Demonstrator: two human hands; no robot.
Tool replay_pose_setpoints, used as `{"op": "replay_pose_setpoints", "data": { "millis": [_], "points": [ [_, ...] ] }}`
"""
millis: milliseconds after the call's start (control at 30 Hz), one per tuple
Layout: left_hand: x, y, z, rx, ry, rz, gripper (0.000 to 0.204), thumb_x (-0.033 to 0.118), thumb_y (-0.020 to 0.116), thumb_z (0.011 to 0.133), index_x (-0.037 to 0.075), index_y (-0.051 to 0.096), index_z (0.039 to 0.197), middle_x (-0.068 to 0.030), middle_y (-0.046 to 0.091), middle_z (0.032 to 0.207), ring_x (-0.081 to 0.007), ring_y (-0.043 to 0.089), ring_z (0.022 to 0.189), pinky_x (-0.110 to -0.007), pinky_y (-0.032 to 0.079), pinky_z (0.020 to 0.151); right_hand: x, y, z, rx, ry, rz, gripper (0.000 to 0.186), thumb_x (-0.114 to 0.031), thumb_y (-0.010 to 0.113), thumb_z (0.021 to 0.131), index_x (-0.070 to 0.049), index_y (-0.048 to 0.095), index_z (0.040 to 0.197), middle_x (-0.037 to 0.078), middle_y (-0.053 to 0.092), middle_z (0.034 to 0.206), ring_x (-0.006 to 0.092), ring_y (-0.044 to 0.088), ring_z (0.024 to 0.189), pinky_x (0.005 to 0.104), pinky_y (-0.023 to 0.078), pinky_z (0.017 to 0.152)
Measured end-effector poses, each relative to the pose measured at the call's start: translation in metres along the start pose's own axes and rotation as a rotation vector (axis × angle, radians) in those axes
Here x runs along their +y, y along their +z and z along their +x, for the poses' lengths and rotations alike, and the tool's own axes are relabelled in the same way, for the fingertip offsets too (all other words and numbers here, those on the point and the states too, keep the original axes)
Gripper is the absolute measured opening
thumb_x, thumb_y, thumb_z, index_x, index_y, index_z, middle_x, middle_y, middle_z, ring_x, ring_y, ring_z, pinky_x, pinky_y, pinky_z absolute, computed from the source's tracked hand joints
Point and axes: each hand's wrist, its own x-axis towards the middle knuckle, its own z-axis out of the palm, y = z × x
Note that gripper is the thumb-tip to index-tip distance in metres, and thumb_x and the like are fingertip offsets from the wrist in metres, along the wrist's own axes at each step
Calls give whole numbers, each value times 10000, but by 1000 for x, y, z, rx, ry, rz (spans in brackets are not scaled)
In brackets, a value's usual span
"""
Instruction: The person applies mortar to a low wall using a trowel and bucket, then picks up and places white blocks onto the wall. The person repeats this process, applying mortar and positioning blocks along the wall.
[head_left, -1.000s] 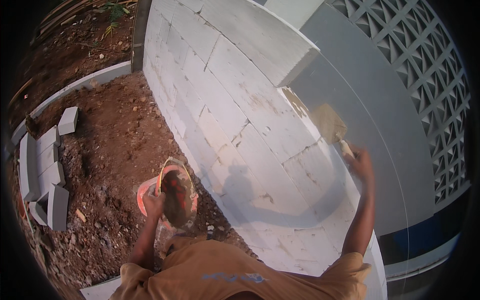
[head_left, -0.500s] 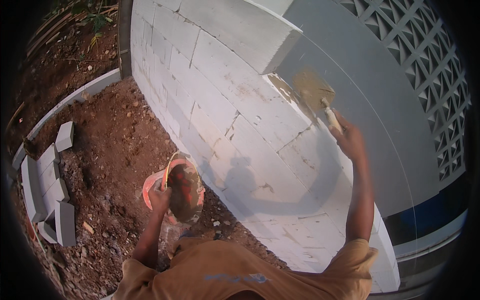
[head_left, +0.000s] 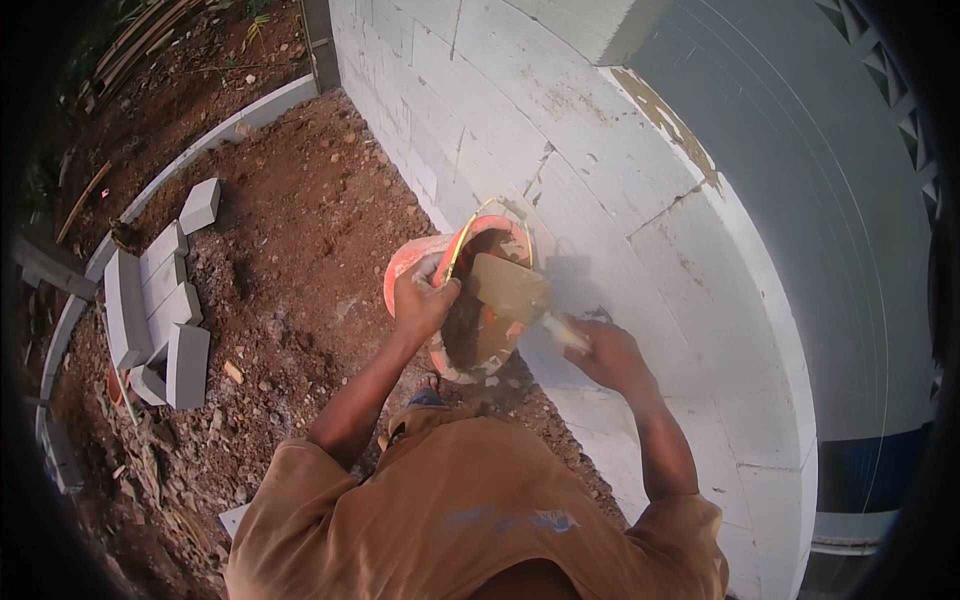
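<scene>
My left hand [head_left: 420, 305] is closed on a mortar-stained red bucket [head_left: 405, 268] at its rim and yellow handle. Grey-brown mortar [head_left: 458, 342] lies inside. My right hand [head_left: 607, 355] grips the pale handle of a wide mortar-coated trowel [head_left: 500, 285], whose blade is over or in the bucket's mouth; which, I cannot tell. Just right of these stands a white block wall [head_left: 710, 290], with a patch of wet mortar [head_left: 665, 115] on its top step beside a raised block [head_left: 625, 25].
Reddish soil [head_left: 280, 230] lies left of the wall, with several loose blocks [head_left: 187, 365] piled on it and a low curved border [head_left: 180, 165] behind them. Beyond the wall are a grey surface [head_left: 780, 140], patterned vent blocks [head_left: 890, 80] and thin lines of string [head_left: 880, 370].
My right hand and trowel have moved from the wall top down and left to the bucket. My left hand has raised the bucket rightward toward them. The view has shifted.
</scene>
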Motion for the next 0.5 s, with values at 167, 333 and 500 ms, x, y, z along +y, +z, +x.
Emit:
{"op": "replay_pose_setpoints", "data": {
  "millis": [167, 333, 500],
  "points": [
    [49, 32, -19, -139, 122, 174, 370, 123, 693, 808, -5, 684, 1155, -136, 735, 994, -169, 687, 901, -316, 528, 843, -31, 75, 22, -69, 254, -148, 485, -258, 633, 932, -99, 530, 1378, 184, 663, 1115, 386, 689, 900, 459, 555, 790],
    [36, 50, -20, -276, 147, 264, 378, 59, 674, 855, -48, 648, 1217, -100, 708, 1085, -139, 650, 970, -296, 520, 861, -22, 80, -8, -258, 363, 563, 517, -254, 636, 948, -45, 539, 1411, 175, 691, 1109, 245, 678, 949, 393, 531, 844],
    [33, 47, -11, -113, 23, -56, 387, -58, 649, 835, -78, 627, 1220, -61, 700, 1079, -107, 657, 927, -255, 522, 823, -2, 63, -51, -68, 425, 1058, 499, -211, 627, 971, -38, 538, 1431, 113, 689, 1174, 124, 598, 999, 294, 466, 920]
  ]
}}
